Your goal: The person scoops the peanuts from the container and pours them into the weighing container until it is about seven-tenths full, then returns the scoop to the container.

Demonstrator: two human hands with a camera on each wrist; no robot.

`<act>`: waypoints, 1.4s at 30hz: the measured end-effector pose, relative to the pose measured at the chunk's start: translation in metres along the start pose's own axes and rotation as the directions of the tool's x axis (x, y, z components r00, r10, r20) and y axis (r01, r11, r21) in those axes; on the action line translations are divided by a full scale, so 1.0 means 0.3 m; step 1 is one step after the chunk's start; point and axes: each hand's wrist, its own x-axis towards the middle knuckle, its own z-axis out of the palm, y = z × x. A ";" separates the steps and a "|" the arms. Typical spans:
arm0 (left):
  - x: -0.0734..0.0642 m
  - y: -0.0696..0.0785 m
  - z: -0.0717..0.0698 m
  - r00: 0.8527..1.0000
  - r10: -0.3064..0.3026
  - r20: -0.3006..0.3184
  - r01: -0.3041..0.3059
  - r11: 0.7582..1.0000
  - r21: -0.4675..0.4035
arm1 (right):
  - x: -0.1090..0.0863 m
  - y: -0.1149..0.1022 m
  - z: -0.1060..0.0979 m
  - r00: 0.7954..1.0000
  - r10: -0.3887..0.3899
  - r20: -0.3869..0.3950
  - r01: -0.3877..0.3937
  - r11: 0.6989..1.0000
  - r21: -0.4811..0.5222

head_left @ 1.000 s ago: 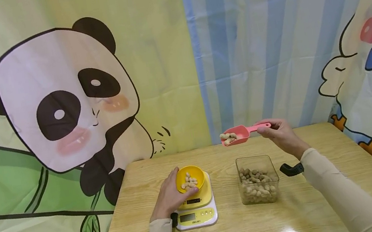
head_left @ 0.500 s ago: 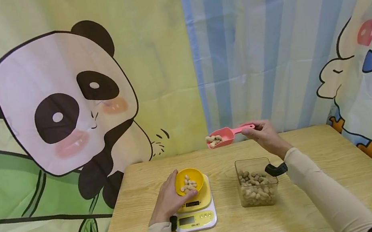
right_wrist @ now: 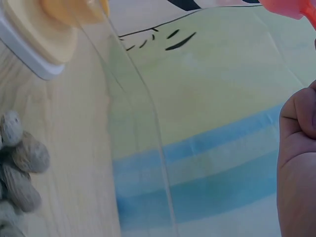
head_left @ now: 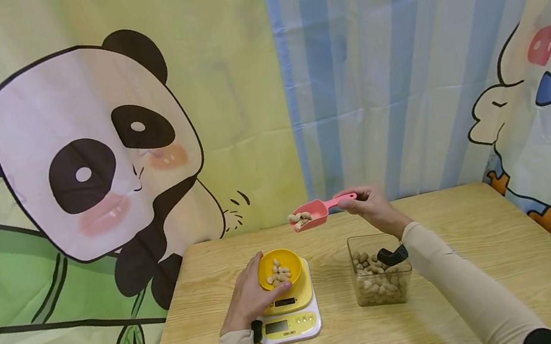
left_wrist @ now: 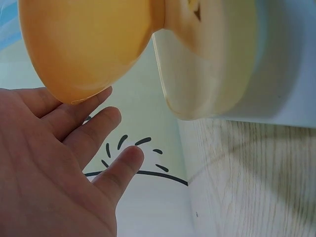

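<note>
In the head view, my right hand pinches the handle of a pink scoop, raised above the back of the table. Several unshelled peanuts lie in its front. Lower left of the scoop, a yellow bowl with several peanuts sits on a yellow and white kitchen scale. My left hand holds the bowl, thumb at the front rim and fingers along the left side. From the left wrist, those fingers show against the bowl's underside. Only a corner of the scoop enters the right wrist view.
A clear plastic container of peanuts stands right of the scale, under my right wrist. The wooden table ends at a cartoon curtain behind. A black wrist strap piece juts over the container.
My right hand has carried the loaded scoop leftward and slightly down, from above the container toward the bowl. The left hand keeps its hold on the bowl.
</note>
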 end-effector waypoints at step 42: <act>0.001 -0.005 -0.003 1.000 -0.001 0.004 0.001 1.000 0.024 | 0.048 0.110 0.122 0.969 0.229 0.097 -0.160 0.872 -0.463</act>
